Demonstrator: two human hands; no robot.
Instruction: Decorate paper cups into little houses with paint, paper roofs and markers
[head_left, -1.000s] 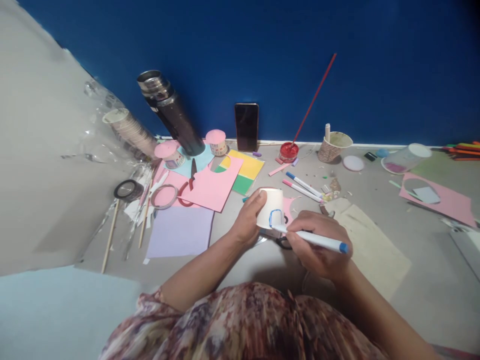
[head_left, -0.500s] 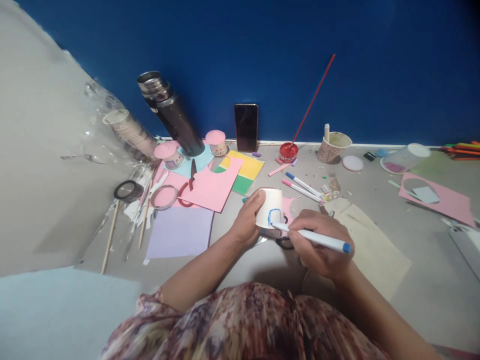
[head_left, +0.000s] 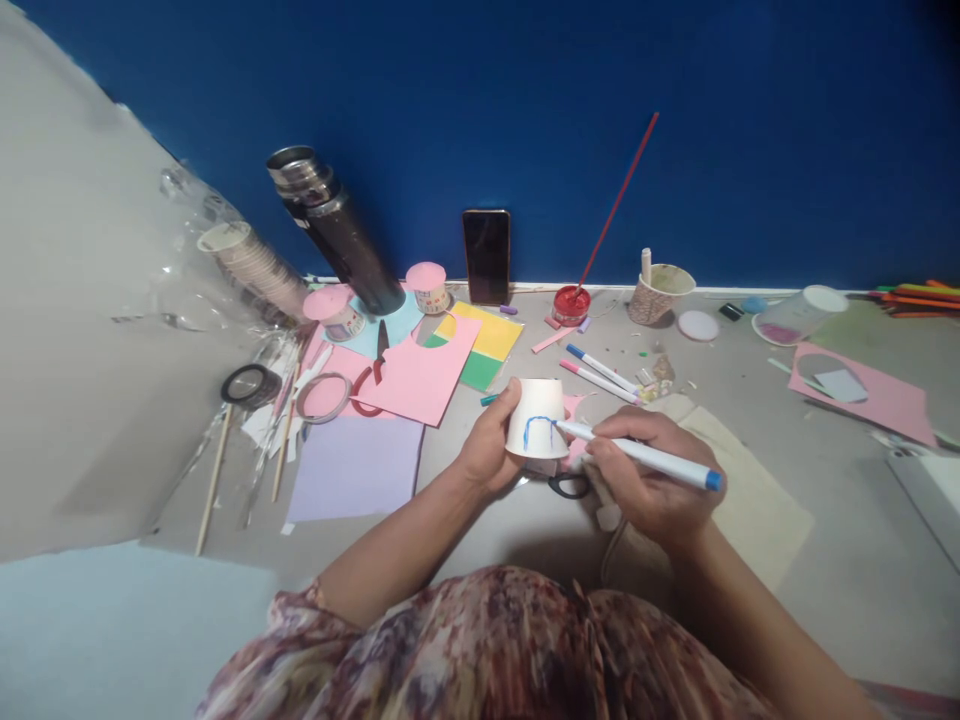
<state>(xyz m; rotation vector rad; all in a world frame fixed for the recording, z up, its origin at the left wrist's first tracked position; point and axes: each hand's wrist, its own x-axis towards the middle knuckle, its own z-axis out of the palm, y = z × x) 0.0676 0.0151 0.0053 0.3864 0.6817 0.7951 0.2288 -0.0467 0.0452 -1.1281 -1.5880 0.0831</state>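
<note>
My left hand (head_left: pixel 489 445) grips an upturned white paper cup (head_left: pixel 537 405) just above the floor, thumb on its top rim. A blue arch is drawn on the cup's near side. My right hand (head_left: pixel 651 480) pinches a white marker with a blue end (head_left: pixel 652 460), and the marker's tip touches the cup by the blue outline. Black scissors handles (head_left: pixel 568 487) lie under my hands.
Pink, lilac, yellow and green paper sheets (head_left: pixel 420 375) lie to the left, with tape rolls (head_left: pixel 324 396), sticks and a black flask (head_left: pixel 334 230). A phone (head_left: pixel 486 255) leans on the blue wall. A red paint pot (head_left: pixel 571 303), markers (head_left: pixel 600 370) and cups (head_left: pixel 660 292) lie beyond.
The cup has turned in my left hand, so the blue outline now shows as an open arch. My right hand and the marker moved up and right along the cup.
</note>
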